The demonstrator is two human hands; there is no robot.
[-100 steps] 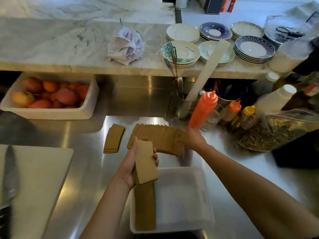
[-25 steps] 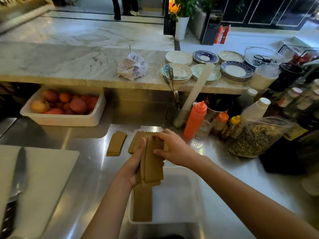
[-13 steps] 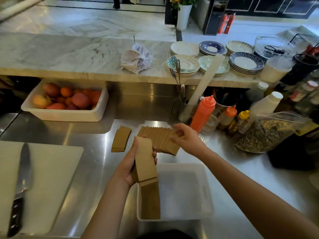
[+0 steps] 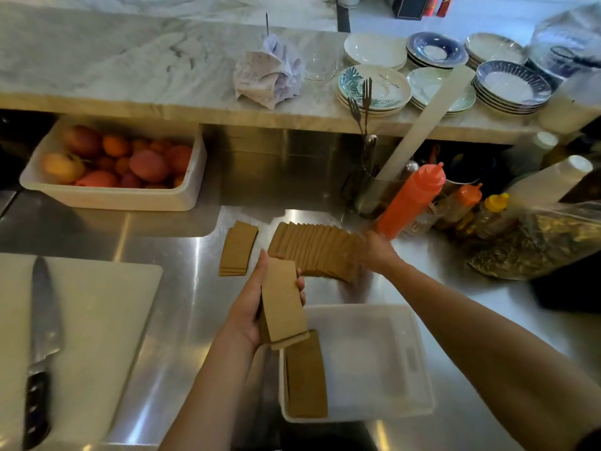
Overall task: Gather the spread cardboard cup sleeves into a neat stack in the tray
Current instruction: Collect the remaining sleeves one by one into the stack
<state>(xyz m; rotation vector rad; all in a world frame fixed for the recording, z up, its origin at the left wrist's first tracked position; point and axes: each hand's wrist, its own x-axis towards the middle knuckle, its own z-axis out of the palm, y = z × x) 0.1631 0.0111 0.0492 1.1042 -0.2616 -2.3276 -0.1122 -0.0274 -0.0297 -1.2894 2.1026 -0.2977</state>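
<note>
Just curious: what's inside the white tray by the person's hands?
A stack of cardboard cup sleeves lies along the left wall of the white tray. The rest looks bare; what lies under the stack is covered.

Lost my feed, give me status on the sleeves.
Left hand holds a bundle of sleeves. Right hand at fanned row. Some already in tray. Nothing blocking.

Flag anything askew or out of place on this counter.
The brown cardboard sleeves lie fanned across the steel counter, not stacked; a few more sit apart to their left. Nothing looks spilled or damaged.
</note>
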